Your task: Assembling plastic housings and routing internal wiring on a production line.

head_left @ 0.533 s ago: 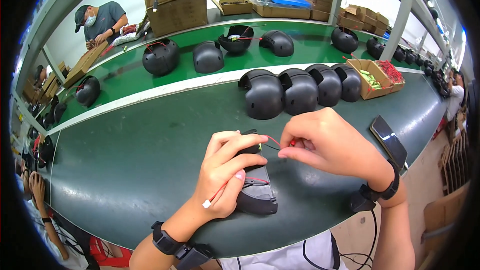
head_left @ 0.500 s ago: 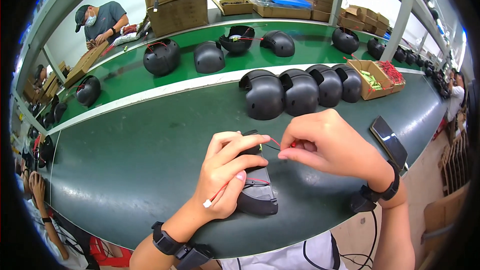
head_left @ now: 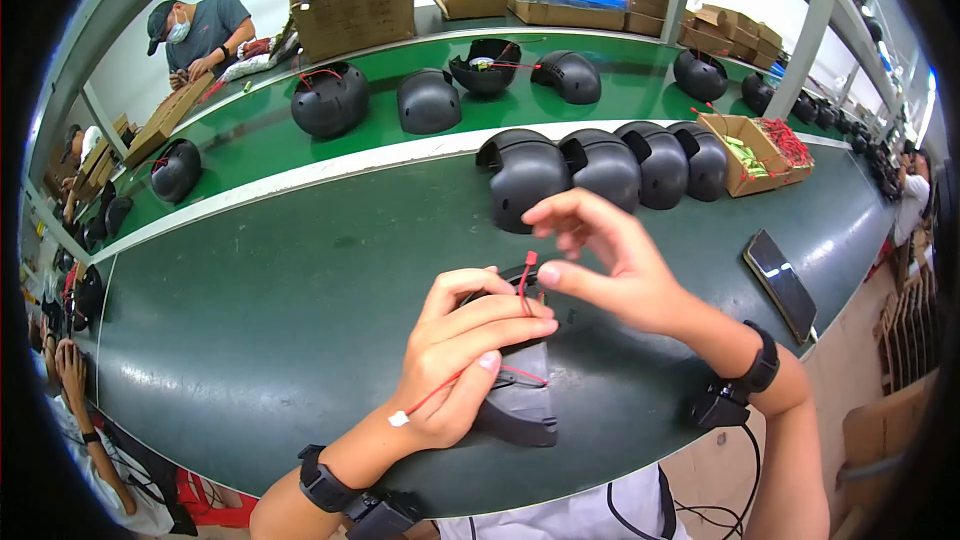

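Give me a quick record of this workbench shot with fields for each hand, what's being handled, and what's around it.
left hand: grips a dark grey part, fingers curled over it
right hand: pinches the red wire near its upper end
red wire: runs under the left fingers, white-tipped end sticking out lower left
surface: dark green table
behind: row of black helmets
right side: phone lying flat; cardboard box of red and green pieces

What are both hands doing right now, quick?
Left hand: closed on the dark grey helmet part and thin red wire.
Right hand: pinching the red wire's connector end.
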`<state>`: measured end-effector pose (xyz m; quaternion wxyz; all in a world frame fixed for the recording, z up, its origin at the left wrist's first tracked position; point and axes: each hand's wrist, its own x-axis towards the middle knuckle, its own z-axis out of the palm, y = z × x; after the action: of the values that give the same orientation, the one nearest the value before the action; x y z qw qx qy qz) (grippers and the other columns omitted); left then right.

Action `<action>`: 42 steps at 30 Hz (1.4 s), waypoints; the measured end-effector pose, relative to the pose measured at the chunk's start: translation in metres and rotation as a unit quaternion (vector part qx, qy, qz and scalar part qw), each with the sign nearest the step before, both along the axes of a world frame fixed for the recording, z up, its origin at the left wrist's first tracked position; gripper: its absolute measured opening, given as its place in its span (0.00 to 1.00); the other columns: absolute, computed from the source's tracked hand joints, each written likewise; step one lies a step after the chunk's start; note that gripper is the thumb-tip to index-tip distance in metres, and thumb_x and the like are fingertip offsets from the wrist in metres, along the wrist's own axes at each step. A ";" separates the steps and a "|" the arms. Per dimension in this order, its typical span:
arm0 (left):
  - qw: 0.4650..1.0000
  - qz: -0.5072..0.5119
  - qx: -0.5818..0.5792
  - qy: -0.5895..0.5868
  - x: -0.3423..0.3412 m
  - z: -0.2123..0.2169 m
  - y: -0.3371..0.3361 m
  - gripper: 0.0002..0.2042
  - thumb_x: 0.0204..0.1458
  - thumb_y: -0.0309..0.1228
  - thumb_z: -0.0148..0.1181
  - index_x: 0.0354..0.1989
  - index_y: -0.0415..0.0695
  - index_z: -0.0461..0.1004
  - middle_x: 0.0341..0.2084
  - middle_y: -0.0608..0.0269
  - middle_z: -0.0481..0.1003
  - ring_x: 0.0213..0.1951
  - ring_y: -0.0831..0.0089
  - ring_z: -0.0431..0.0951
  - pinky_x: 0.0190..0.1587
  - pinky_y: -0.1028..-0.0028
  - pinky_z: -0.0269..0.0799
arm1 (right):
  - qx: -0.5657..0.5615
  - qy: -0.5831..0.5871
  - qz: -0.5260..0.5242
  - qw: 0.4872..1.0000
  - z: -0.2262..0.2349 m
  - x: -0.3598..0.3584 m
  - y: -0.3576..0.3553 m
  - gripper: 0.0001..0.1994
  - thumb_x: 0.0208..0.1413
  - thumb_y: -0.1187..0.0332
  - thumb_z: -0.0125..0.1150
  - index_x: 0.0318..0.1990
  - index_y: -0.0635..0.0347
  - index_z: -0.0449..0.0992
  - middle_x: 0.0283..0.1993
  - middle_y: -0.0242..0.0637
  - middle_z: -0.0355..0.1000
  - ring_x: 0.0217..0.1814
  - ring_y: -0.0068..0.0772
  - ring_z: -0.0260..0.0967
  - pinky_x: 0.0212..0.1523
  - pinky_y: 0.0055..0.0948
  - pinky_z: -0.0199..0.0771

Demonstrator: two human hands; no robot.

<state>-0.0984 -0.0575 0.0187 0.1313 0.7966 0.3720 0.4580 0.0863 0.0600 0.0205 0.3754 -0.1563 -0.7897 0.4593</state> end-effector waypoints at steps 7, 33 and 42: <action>0.999 0.026 -0.001 -0.023 -0.010 -0.007 -0.007 0.20 0.48 0.34 0.42 0.38 0.39 0.81 0.39 0.57 0.79 0.51 0.57 0.65 0.64 0.53 0.48 | -0.395 0.081 0.202 0.893 -0.030 -0.017 -0.023 0.19 0.63 0.68 0.49 0.60 0.63 0.65 0.59 0.35 0.65 0.62 0.26 0.60 0.63 0.30 0.57; 0.997 0.056 -0.039 -0.041 -0.024 -0.003 -0.018 0.21 0.52 0.36 0.39 0.34 0.36 0.80 0.33 0.53 0.79 0.47 0.58 0.64 0.56 0.59 0.55 | -0.113 0.030 0.116 0.986 -0.026 -0.030 -0.025 0.20 0.57 0.70 0.59 0.56 0.62 0.66 0.51 0.39 0.69 0.52 0.29 0.68 0.54 0.32 0.68; 0.997 0.052 -0.033 -0.048 -0.031 -0.007 -0.025 0.19 0.52 0.35 0.39 0.30 0.40 0.80 0.31 0.57 0.79 0.45 0.60 0.65 0.55 0.59 0.56 | 0.253 -0.146 -0.304 0.907 0.091 -0.031 0.238 0.27 0.42 0.56 0.68 0.47 0.68 0.73 0.39 0.49 0.76 0.44 0.41 0.75 0.49 0.32 0.73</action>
<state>-0.1295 -0.0825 0.0117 0.1517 0.7484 0.4208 0.4897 0.0557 0.2978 0.1118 0.4043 -0.3537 -0.8397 0.0794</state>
